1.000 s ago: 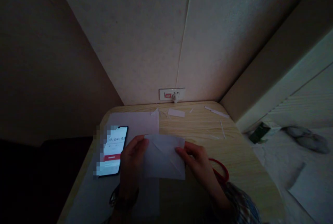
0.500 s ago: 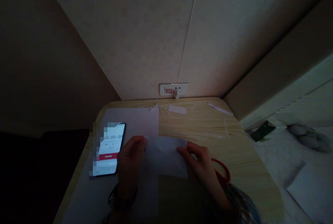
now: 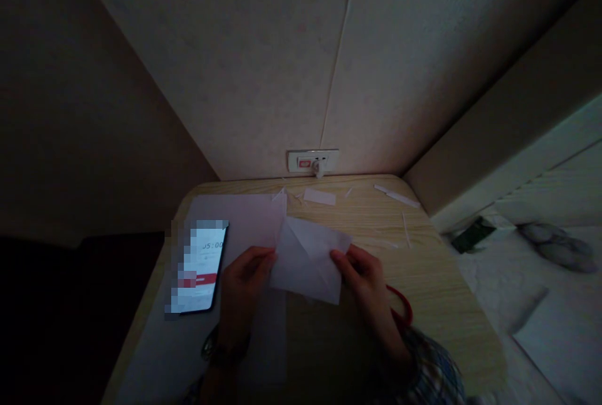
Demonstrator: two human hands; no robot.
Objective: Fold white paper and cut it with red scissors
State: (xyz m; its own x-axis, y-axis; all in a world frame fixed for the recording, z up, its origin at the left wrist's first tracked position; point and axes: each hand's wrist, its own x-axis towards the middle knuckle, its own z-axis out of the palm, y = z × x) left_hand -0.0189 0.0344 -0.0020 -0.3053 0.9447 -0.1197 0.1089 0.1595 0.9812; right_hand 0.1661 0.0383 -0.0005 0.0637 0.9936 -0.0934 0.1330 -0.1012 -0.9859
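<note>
A folded white paper (image 3: 310, 259) with a diagonal crease is held just above the wooden table (image 3: 437, 279), tilted so its right side sits lower. My left hand (image 3: 244, 279) pinches its left edge, and a watch shows on that wrist. My right hand (image 3: 364, 276) pinches the right edge. Both hands have their fingers closed on the sheet. Under my right wrist lie red-handled scissors (image 3: 402, 308), mostly hidden.
A lit phone (image 3: 200, 267) showing a timer lies on a large white sheet (image 3: 244, 220) at the left. Paper strips and scraps (image 3: 320, 196) litter the table's far side. A wall socket (image 3: 313, 159) sits behind. A bed with a sheet of paper (image 3: 559, 336) is to the right.
The folded paper has been lifted off the table and turned clockwise, its far left corner now raised. Both hands kept their hold and moved slightly away from me.
</note>
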